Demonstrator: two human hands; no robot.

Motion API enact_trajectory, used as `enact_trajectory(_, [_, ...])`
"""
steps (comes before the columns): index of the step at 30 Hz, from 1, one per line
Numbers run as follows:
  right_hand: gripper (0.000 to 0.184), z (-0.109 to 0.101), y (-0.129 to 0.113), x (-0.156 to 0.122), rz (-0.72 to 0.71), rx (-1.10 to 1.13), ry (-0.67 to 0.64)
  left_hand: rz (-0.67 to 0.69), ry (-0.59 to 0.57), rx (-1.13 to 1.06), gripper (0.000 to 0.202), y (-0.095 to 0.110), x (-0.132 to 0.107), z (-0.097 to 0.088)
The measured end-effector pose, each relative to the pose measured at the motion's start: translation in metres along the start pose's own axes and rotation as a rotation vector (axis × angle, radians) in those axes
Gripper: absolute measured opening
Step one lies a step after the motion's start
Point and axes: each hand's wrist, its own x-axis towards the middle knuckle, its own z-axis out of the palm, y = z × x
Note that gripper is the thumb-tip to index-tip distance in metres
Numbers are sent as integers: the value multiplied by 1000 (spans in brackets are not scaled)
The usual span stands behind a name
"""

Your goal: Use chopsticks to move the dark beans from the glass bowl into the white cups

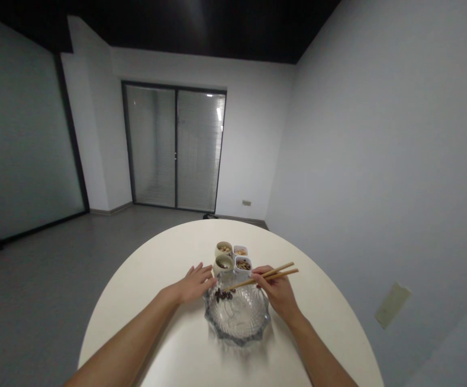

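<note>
A pair of wooden chopsticks [276, 273] is held in my right hand [276, 293], their tips low inside a clear glass bowl [237, 336] with a scalloped rim. Beside those tips lie several small dark brown pieces, perhaps star anise [223, 294], against the bowl's far left side. My left hand [195, 284] rests with its fingers spread at the bowl's left rim, holding nothing. Just beyond the glass bowl stand two round cream cups [222, 267] and two white square dishes [243, 273] with small dried pieces in them.
Everything stands on a round white table [169, 242]. A white wall [379, 161] runs close along the right side. Farther back are glass doors with blinds [177, 150] and a grey floor [48, 279].
</note>
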Motion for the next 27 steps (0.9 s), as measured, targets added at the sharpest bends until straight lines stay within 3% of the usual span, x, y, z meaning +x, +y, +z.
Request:
enact_trajectory(21, [34,1,-3,-2,-11,-11,-29,-2,1,1,59,2,1,-1])
enact_trajectory(27, [28,-1,3,-1,-88,50,88,-13,8,-3,61,3,-2,-1])
